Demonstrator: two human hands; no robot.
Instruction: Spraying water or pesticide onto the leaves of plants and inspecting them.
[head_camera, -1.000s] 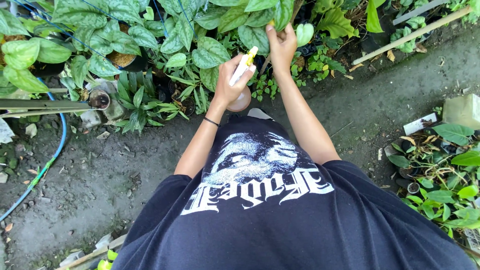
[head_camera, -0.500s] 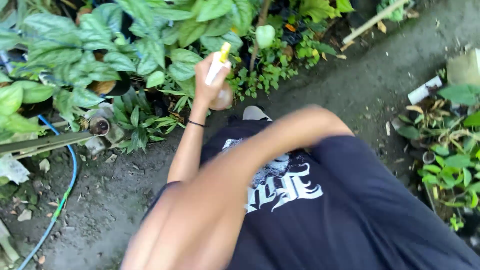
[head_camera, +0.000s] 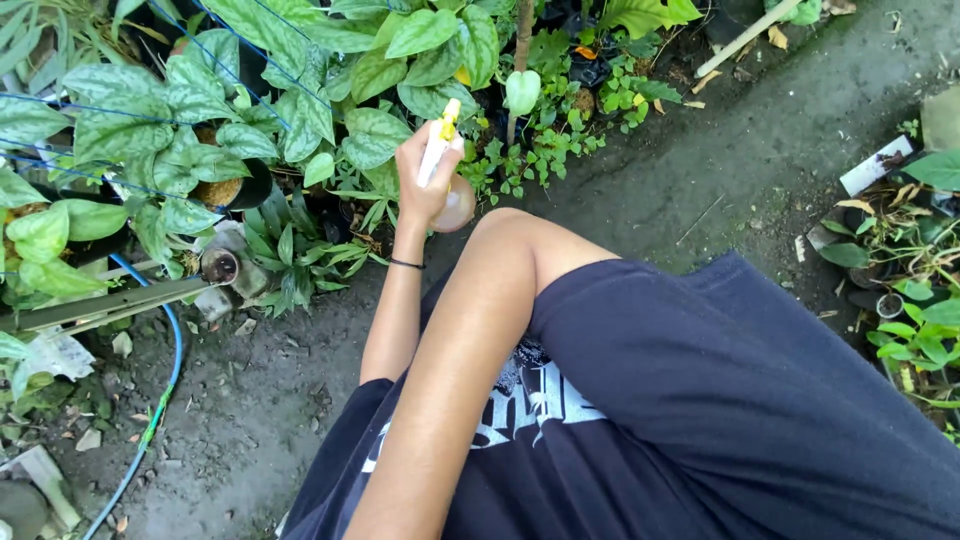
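Nearest the camera: black printed shirt (head_camera: 700, 420) filling the lower right of the head view. Right forearm (head_camera: 450, 400) running diagonally across the shirt, elbow (head_camera: 510, 230) bent and raised just below the spray bottle. Right hand out of frame at the lower edge; state of that grip cannot be told.

Beyond the elbow: left arm extended upward from the shirt, thin black wristband (head_camera: 405, 264) at the wrist, directly below the spray bottle. Left hand (head_camera: 425, 185) closed around the spray bottle (head_camera: 445, 165), fingers wrapped on the neck below the trigger head. White and yellow nozzle (head_camera: 447, 120) protruding above the grip, pointed up and toward the foliage; pale rounded bottle body showing beneath the palm on the right side of the hand, just beside the raised elbow.

Left of the spray bottle: broad variegated green leaves (head_camera: 200, 120), dark pots beneath, a small round pipe end (head_camera: 219, 265) lower down. Blue hose (head_camera: 150, 400) trailing over bare dirt ground (head_camera: 260, 400) well to the lower left of the bottle.

Above and right of the spray bottle: slim upright stem (head_camera: 520, 40) with a pale leaf (head_camera: 522, 90), small low plants (head_camera: 560, 140) near its base. Far right of the bottle: grey ground (head_camera: 760, 160), then a cluster of small potted plants (head_camera: 910, 290) at the frame edge.
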